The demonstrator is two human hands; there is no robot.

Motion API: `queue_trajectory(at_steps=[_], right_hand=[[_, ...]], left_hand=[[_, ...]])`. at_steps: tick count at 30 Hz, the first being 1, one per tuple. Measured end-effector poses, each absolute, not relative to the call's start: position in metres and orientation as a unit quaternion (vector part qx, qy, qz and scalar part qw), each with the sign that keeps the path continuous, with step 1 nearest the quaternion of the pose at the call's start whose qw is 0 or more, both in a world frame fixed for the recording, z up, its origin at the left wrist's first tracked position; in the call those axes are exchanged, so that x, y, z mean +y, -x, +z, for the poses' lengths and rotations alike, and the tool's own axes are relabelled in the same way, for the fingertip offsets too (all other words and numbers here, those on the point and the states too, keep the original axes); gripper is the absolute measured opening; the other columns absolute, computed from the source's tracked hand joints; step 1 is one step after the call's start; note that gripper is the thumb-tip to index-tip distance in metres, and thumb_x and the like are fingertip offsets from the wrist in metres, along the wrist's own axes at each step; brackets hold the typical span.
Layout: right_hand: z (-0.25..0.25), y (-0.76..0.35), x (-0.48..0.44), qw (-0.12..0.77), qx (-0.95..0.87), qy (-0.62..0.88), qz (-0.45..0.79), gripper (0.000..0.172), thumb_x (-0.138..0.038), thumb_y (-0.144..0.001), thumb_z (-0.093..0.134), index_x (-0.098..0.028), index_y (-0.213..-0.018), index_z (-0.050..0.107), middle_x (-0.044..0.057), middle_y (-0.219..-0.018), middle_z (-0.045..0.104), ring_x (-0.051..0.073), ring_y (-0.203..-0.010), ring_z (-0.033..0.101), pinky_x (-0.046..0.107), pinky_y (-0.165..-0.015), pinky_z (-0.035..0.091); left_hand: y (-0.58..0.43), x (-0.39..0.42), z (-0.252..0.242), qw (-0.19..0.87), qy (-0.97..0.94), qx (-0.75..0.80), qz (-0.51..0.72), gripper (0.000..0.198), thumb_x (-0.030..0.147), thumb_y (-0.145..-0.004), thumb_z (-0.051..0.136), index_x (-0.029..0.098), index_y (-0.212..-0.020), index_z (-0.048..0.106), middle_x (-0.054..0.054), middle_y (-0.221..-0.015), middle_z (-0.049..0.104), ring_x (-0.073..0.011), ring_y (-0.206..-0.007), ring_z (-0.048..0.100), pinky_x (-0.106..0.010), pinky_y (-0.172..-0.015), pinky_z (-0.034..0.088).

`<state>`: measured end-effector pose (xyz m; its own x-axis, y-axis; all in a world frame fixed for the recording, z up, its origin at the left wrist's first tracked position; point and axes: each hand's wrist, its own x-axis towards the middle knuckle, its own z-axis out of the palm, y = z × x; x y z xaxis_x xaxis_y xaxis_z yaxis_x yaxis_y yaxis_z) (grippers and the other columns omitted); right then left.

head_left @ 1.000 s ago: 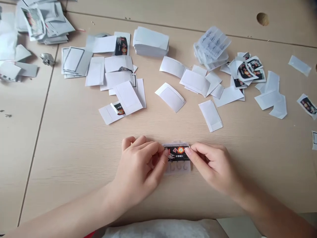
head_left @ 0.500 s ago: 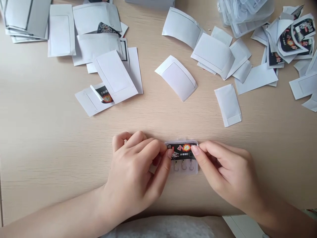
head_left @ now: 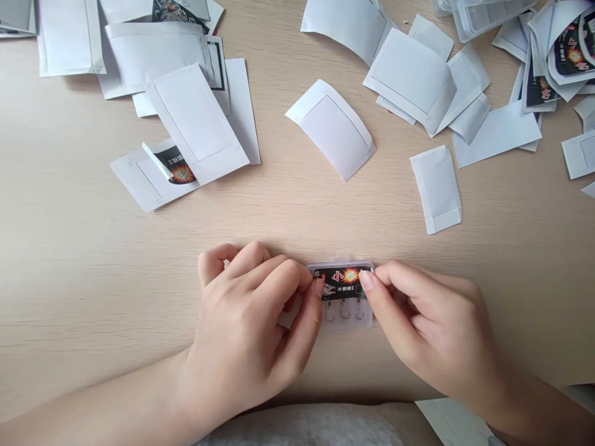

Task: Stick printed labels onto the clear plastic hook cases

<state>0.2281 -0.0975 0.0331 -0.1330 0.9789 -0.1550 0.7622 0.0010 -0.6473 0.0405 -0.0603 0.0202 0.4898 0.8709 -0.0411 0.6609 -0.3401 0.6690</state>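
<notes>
A small clear plastic box lies on the table between my hands, with several fish hooks visible inside. Over its upper part sits a black sticker label with red and white lettering and an orange burst. My left hand pinches the label's left end between thumb and forefinger. At the right end, my right hand is closed the same way, its thumb on the label's corner. Whether the label is stuck down or just above the lid, I cannot tell.
Loose white backing papers are strewn across the wooden table. More papers and labels overlap at the upper left. Clear plastic boxes stand at the upper right beside a heap of black labels.
The view has tilted and moved closer, so the papers and boxes at the back sit higher and wider apart. Both hands stay on the label, with barely any movement.
</notes>
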Motion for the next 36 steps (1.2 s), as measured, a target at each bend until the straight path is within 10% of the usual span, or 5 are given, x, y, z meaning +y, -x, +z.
queue_trajectory(at_steps=[36], right_hand=[[0.0353,-0.2269,-0.0939,0.160,-0.680,0.643,0.315,0.028,-0.013,-0.083,0.054,-0.017,-0.059,0.040,-0.007,-0.051,0.033,0.004,-0.044,0.028,0.020,-0.043,0.027]], left_hand=[[-0.0418,-0.0599,0.0205,0.318,-0.806,0.476,0.151,0.018,0.018,-0.077,0.056,0.021,-0.061,0.049,0.004,-0.050,0.047,-0.0142,-0.053,0.041,-0.037,-0.066,0.027]])
